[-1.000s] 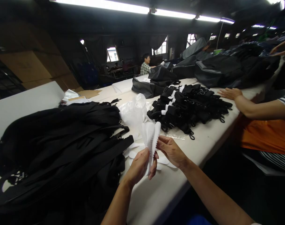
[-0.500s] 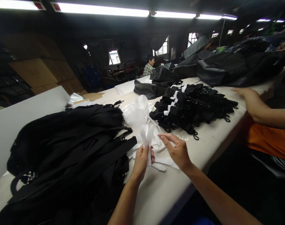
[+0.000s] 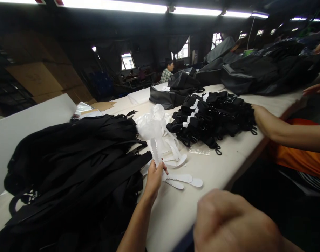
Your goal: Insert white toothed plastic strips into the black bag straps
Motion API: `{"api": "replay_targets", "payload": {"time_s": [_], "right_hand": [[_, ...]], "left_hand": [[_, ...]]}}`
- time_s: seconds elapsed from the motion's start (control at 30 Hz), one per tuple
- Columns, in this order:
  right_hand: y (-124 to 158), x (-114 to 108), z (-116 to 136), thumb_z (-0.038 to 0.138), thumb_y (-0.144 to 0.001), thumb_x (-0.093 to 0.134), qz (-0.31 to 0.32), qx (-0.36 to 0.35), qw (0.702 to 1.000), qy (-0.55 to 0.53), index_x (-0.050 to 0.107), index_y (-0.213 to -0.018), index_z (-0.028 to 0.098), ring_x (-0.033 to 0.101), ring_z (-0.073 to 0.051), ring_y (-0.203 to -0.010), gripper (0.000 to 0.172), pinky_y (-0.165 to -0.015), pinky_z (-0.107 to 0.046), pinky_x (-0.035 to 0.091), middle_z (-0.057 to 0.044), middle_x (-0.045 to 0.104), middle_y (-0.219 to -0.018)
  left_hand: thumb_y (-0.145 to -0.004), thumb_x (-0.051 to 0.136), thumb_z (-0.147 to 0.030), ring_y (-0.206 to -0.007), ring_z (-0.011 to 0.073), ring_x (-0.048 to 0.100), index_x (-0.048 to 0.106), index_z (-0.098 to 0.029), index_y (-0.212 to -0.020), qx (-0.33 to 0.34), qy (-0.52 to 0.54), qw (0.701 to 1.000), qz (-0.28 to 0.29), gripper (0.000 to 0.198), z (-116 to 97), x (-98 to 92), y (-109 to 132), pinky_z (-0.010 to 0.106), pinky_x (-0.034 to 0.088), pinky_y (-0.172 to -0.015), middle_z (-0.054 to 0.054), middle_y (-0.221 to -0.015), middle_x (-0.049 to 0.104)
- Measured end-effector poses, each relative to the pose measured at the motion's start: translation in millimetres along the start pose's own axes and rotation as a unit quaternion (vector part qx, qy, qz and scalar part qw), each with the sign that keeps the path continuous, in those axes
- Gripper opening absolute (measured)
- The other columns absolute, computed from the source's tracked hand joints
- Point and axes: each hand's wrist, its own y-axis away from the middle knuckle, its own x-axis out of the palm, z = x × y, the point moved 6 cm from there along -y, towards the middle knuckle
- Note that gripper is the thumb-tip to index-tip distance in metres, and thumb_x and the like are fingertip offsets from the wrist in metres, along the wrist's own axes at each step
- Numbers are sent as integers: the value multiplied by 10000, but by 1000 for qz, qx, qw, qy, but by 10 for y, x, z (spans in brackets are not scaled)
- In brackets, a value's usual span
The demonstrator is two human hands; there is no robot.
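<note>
My left hand point(image 3: 154, 179) is closed around a white strip with a toothed edge point(image 3: 155, 153), held upright above the table point(image 3: 220, 164). Several more white toothed strips point(image 3: 178, 177) lie loose on the table just right of that hand. My right hand point(image 3: 235, 221) is close to the camera at the bottom right, blurred, showing its back with the fingers curled under; what they hold, if anything, is hidden. A crumpled clear plastic bag point(image 3: 150, 125) lies behind the strips. A big heap of black bags point(image 3: 70, 164) fills the table to the left.
A pile of black straps with clips point(image 3: 213, 119) lies at centre right; another person's arm point(image 3: 283, 131) reaches into it. Dark bags point(image 3: 254, 73) are stacked at the back right. A white board point(image 3: 31, 122) leans at the left. A seated person point(image 3: 168, 71) is far off.
My right hand let go near the strips and drew back toward the camera. My left hand now holds one strip instead of a bundle. The other person's hand moved into the strap pile.
</note>
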Motion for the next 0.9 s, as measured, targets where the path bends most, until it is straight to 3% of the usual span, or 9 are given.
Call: {"api": "replay_targets", "payload": {"time_s": [0.07, 0.17, 0.23, 0.3, 0.43, 0.53, 0.63, 0.73, 0.9], "right_hand": [[-268, 122, -372, 434, -831, 727, 27, 3, 999, -28, 719, -700, 207, 588, -126, -613, 262, -576, -255, 464, -28, 627, -634], [-583, 192, -1181, 466, -789, 751, -45, 131, 989, -48, 575, -597, 166, 461, -101, -523, 397, -488, -234, 379, 15, 521, -561], [-682, 272, -1587, 473, -687, 826, -55, 184, 980, -49, 598, -690, 161, 492, -111, -576, 387, -519, -231, 402, 11, 573, -651], [-729, 391, -1811, 466, -638, 856, -29, 202, 976, -73, 643, -770, 155, 539, -136, -640, 399, -575, -249, 438, -8, 623, -725], [-754, 557, -1964, 447, -670, 839, -27, 222, 962, -157, 710, -750, 138, 542, -144, -622, 344, -581, -264, 427, -20, 638, -670], [-749, 606, -2052, 433, -667, 847, -43, 241, 942, -229, 733, -727, 135, 514, -115, -593, 324, -568, -243, 408, -14, 630, -635], [-716, 664, -2133, 492, -745, 778, -1, 263, 927, -268, 757, -762, 125, 453, -83, -501, 368, -486, -219, 346, -7, 585, -546], [-661, 711, -2185, 505, -794, 734, 38, 299, 895, -330, 767, -835, 126, 403, -49, -432, 383, -410, -195, 277, -27, 633, -587], [-617, 741, -2217, 463, -771, 770, 50, 323, 866, -378, 759, -881, 128, 651, -104, -666, 353, -537, -162, 474, -110, 735, -928]], "left_hand": [[-898, 543, -370, -678, 147, 530, 513, -187, -863, 28, -18, 999, -2, 189, -65, -3, 9, 266, 400, -674, -15, -700, 565], [-907, 541, -358, -678, 147, 519, 503, -195, -867, 52, -33, 998, 14, 173, -118, 34, 32, 270, 389, -680, -22, -694, 558], [-912, 542, -366, -666, 146, 514, 502, -197, -867, 56, -36, 997, 31, 180, -120, 74, 49, 271, 381, -665, -21, -691, 562], [-906, 557, -365, -653, 143, 509, 503, -196, -855, 54, -34, 997, 42, 184, -106, 105, 62, 268, 373, -648, -18, -688, 563], [-890, 586, -402, -582, 128, 482, 486, -191, -828, 33, -1, 998, 45, 241, -81, 121, 63, 258, 353, -577, -21, -643, 538], [-904, 537, -503, -557, 115, 473, 495, -186, -913, 17, 52, 997, 48, 320, -99, 112, 42, 247, 352, -536, -23, -674, 518], [-911, 462, -595, -543, 95, 454, 497, -174, -980, -12, 148, 988, 38, 428, -116, 87, 14, 233, 341, -514, -20, -713, 486], [-870, 548, -587, -520, 82, 433, 520, -150, -938, -60, 263, 963, 24, 443, -84, 69, -5, 220, 325, -500, -25, -670, 462], [-785, 707, -492, -539, 77, 446, 582, -129, -1017, -76, 270, 960, 4, 449, -24, 32, -23, 203, 355, -514, -26, -672, 488]]}}
